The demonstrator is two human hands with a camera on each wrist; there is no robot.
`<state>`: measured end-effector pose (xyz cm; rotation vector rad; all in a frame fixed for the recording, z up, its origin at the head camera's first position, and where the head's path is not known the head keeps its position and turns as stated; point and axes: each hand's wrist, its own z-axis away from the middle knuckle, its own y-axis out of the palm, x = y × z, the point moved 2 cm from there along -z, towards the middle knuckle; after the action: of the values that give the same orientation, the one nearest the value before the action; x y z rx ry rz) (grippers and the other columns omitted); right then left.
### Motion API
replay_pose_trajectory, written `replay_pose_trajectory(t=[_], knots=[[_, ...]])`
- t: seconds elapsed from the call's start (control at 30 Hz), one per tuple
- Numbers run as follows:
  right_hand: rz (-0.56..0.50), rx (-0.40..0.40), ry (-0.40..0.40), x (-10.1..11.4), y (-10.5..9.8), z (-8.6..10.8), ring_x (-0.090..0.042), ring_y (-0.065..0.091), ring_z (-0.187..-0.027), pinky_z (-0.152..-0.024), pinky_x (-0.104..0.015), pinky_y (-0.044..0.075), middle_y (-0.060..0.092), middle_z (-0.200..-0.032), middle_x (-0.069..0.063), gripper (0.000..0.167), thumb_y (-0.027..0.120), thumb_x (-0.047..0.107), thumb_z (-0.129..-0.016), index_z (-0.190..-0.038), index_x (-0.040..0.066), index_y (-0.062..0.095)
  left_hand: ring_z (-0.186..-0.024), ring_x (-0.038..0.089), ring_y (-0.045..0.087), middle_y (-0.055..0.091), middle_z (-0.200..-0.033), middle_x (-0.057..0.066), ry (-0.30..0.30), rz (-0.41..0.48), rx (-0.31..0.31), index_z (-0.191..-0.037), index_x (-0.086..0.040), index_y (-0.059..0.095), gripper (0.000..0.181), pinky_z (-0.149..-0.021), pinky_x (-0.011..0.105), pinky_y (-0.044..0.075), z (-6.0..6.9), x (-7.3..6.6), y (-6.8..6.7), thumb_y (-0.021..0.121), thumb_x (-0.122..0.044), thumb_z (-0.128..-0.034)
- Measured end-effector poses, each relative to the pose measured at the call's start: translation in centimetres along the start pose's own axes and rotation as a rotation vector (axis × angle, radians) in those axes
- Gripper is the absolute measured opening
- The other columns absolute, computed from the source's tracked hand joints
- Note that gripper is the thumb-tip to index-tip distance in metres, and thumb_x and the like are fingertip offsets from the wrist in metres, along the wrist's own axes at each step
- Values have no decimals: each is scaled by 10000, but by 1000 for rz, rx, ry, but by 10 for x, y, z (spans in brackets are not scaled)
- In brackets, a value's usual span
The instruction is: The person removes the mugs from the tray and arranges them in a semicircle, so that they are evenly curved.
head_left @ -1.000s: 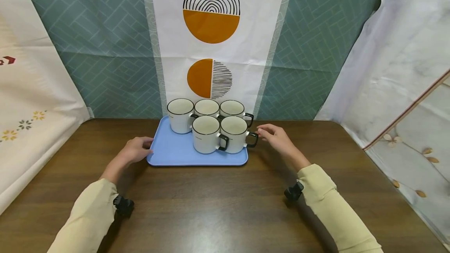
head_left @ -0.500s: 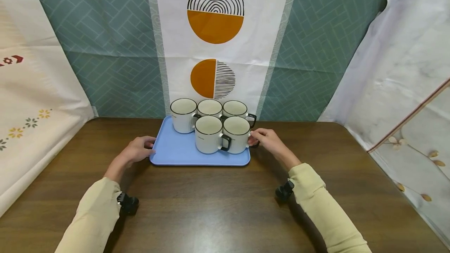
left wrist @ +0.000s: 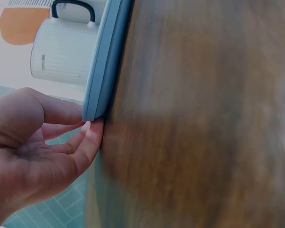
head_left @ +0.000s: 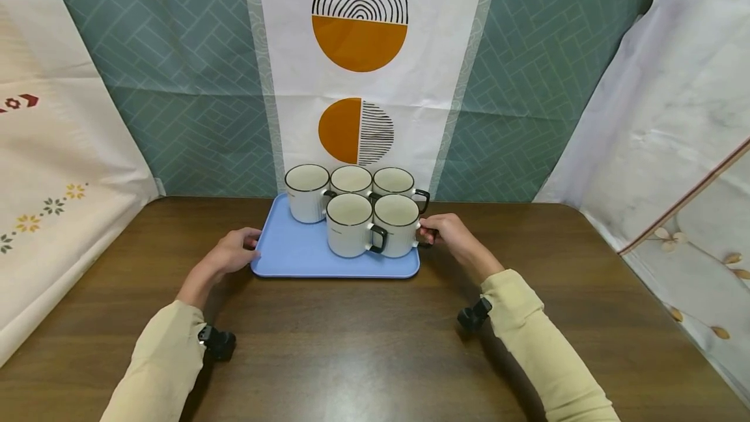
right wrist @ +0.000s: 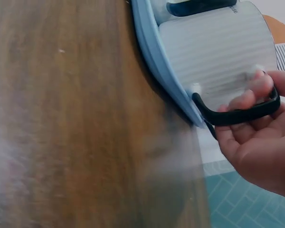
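Blue plastic-looking rectangular tray (head_left: 287,259) lies on a dark wood table (head_left: 351,337), bearing five white mugs with black rims, all upright, three in the rear row and two in front. My left hand (head_left: 231,251) pinches the tray's left edge at its near corner, thumb on the upper side and fingertips (left wrist: 91,135) beneath, the gap between them no wider than the rim. My right hand (head_left: 448,232) is at the far side, its fingers curled snugly round the black handle (right wrist: 242,116) of the front right mug (head_left: 394,236), which stands at the tray's right end. Just beside it is the front left mug (head_left: 346,238), its handle turned right. Behind them are the rear left mug (head_left: 306,206), the rear middle mug (head_left: 351,180), partly hidden, and the rear right mug (head_left: 394,180); whether the rows touch, I cannot tell. Pale yellow sleeves (head_left: 161,357) cover my forearms, and a black wrist camera (head_left: 218,342) sits at each cuff. Beyond the table hangs a green cloth (head_left: 193,51) with a white central panel (head_left: 433,31), printed with orange and black-lined circles.
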<state>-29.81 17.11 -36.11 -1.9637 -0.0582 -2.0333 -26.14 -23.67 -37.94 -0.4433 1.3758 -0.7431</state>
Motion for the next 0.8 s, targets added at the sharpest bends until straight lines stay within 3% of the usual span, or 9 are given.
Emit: replay_pose_trajectory(t=[0.27,0.63,0.8], knots=[[-75,-52,-68,-1,7,3,-142,408,-617,-642,-274,338,435,-633,-23,299,459,55,-983,-700,5,543,-1062,405,458,487,-1188,338,-1,16,-15,-1355,176,349,520,-889,479,399,1,2,-1,545,21,-899],[-85,-69,-75,1,5,4,-148,384,-646,-668,-273,339,428,-670,-44,288,413,37,-1008,-775,-83,532,-1088,417,469,491,-1195,357,26,47,-10,-1344,184,358,506,-875,473,427,3,4,0,543,21,-901],[-76,-70,-116,7,0,4,-138,366,-638,-675,-265,342,440,-689,-47,302,415,42,-1015,-752,-52,530,-1104,412,462,481,-1219,349,13,67,-12,-1362,165,353,509,-889,476,422,3,4,1,539,9,-914]])
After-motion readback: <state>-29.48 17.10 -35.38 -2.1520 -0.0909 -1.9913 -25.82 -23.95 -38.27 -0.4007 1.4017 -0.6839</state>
